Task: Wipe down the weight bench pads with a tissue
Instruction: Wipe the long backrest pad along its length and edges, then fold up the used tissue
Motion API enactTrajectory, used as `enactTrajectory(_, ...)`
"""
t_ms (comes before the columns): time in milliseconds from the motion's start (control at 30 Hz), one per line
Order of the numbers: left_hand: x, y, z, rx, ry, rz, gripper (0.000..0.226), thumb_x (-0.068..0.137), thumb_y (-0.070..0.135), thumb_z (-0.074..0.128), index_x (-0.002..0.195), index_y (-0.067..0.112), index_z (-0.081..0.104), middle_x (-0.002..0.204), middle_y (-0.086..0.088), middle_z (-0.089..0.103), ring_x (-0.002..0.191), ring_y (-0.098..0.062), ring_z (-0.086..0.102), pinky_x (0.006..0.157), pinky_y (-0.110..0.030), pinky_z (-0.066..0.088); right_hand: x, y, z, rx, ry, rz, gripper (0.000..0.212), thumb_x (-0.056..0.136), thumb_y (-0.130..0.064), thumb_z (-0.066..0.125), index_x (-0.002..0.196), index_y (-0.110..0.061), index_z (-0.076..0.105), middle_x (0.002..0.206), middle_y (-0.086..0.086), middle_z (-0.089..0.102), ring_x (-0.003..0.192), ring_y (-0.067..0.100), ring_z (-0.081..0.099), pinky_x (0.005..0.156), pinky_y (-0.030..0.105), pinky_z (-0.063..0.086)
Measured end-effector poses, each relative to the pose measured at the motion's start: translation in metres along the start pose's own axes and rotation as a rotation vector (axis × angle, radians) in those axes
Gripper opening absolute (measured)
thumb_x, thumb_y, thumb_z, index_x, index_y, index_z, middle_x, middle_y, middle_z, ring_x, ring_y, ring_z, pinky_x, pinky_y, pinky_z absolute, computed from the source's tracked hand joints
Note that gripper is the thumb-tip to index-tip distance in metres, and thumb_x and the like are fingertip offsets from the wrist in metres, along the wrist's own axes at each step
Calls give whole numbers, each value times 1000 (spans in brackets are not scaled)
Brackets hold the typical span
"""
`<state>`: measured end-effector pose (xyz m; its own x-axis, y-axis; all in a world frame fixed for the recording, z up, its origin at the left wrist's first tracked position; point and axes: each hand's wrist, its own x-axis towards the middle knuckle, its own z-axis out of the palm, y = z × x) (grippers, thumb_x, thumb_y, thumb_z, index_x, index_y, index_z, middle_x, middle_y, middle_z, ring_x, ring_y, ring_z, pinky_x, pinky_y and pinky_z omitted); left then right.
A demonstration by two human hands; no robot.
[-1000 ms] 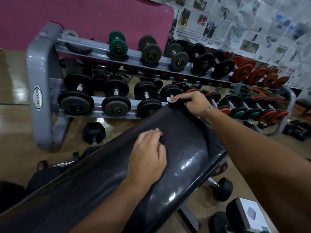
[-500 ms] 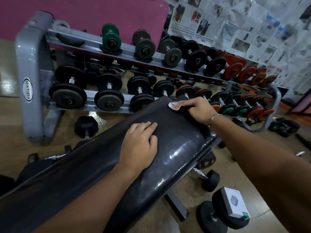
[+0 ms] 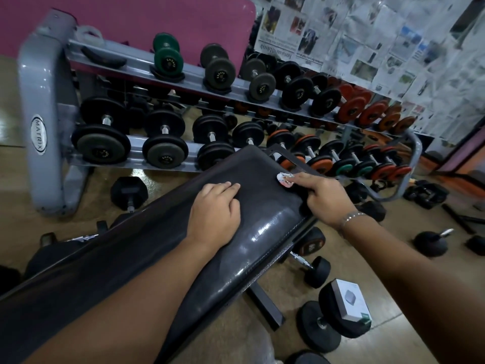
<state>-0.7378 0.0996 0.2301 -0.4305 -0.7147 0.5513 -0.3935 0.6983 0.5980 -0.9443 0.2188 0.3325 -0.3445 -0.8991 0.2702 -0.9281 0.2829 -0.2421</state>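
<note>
Near the bench pad's [image 3: 157,245] far edge, right fingers [image 3: 301,177] pinch a tissue [image 3: 284,179]; left hand [image 3: 214,215] lies flat, empty.

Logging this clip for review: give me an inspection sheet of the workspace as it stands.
Surface: black bench pad, inclined, glossy towards its right edge.
Job's things: small crumpled tissue pressed on the pad near its top end.
Clutter: loose dumbbells on the floor, one carrying a small white box.
Grippers: left hand flat on the pad, empty; right hand holds the tissue under its fingertips, bracelet on the wrist.
Cables: nothing seen.
Surroundings: grey Matrix dumbbell rack, two tiers; newspaper-covered wall.
</note>
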Motion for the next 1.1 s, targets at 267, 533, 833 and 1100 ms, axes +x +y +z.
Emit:
enactTrajectory(267,8,6,-28,-97,-156,-102,46,98,18,42,142,20,57,137,-1,63,130,-16,52,107,-30,42,-47,-27,13,-82,135,84,73,76,7,45,128,-42,60,136,-18,57,120,21,57,97,40,50)
enactTrajectory(533,-46,10,-83,-184,-247,-235,48,100,24,41,146,20,50,144,-2,57,136,-17,49,113,-36,42,-119,-94,28,-191,-29,233,67,86,-15,46,138,-55,40,147,-18,46,122,19,58,82,32,49)
enactTrajectory(833,-148,-6,-165,-932,-401,-888,33,90,18,53,120,30,61,118,1,66,111,-20,61,90,-39,55,-166,-237,61,451,197,208,27,93,-12,54,100,-38,59,91,-15,68,83,8,64,67,26,45)
enactTrajectory(1100,-187,-65,-284,-1353,-114,-1041,56,98,55,47,122,8,66,114,-18,72,100,-28,68,79,-45,60,-164,-377,117,488,118,-90,21,89,-16,61,95,-35,61,88,-16,66,82,1,60,72,13,45)
